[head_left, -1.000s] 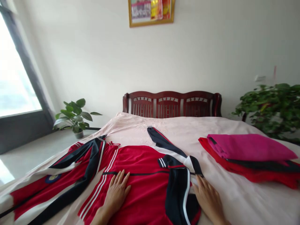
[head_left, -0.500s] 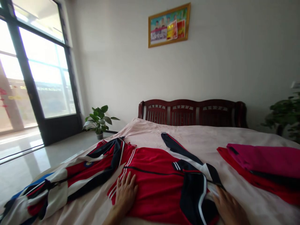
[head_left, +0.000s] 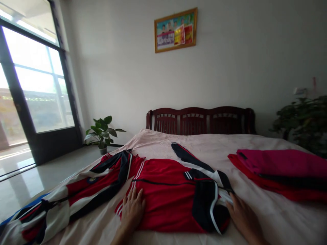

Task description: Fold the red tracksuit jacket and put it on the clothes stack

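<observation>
A red, navy and white zip-up track jacket (head_left: 166, 200) lies spread on the bed, its striped hem to the left and its collar end to the right. One navy sleeve is folded in across the front; the other stretches away toward the headboard. My left hand (head_left: 133, 207) rests flat on the jacket near the hem, fingers spread. At the collar end, my right hand (head_left: 244, 216) touches the jacket's edge with fingers stretched out and thumb apart; its fingertips partly cover the white fabric there. A second, similar jacket (head_left: 94, 197) lies loosely spread to the left.
Folded magenta and red clothes (head_left: 281, 163) are stacked on the right of the bed. A pale pink sheet (head_left: 204, 141) covers the bed, with a dark wooden headboard (head_left: 201, 120) behind. Potted plants (head_left: 103, 132) stand on either side, and a glass door (head_left: 38, 85) is at left.
The view has shifted slightly to the right and back. My left hand stays on the hem; my right hand stays at the collar end, with its thumb and forefinger showing more clearly.
</observation>
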Demonstrator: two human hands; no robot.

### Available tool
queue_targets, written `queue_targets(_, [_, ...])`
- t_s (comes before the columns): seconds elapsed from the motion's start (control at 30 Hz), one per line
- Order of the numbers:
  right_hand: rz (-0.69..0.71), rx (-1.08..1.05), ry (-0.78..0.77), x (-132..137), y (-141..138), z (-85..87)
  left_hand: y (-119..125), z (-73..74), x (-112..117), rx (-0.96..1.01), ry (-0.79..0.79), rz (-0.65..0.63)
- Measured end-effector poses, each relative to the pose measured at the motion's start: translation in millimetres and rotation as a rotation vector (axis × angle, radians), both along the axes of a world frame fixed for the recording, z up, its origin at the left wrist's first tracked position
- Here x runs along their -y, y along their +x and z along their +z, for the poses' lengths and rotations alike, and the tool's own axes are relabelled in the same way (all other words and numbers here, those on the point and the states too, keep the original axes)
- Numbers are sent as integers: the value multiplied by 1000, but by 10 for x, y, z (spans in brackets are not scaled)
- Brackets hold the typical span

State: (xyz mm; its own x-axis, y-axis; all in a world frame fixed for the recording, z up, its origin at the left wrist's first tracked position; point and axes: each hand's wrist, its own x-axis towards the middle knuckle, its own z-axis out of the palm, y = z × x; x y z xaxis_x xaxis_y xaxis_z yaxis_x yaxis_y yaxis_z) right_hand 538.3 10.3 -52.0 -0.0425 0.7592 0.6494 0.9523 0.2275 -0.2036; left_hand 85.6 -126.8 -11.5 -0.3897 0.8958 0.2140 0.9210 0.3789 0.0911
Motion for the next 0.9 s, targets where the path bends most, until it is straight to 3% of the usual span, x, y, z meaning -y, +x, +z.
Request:
queue_targets(0.17, [-56, 39, -13, 155, -30, 154, -18, -40, -39, -35, 3, 4])
queue_targets(0.43, [349, 121, -165, 850, -258, 385, -16, 8, -20, -74, -25, 9])
queue_targets(0.53, [421, 131, -204, 928, -402, 398, -24, 31, -17, -82, -36, -13])
queue_targets(0.67, [413, 157, -246, 887, -527, 461, -33, 46, -19, -78, -59, -11])
queue_targets(0.77, [406, 233, -251, 884, -456, 501, -37, 49, -21, -59, -63, -7])
queue_targets(0.9, [356, 280, -292, 970, -144, 487, -63, 42, -37, -24, -76, -4])
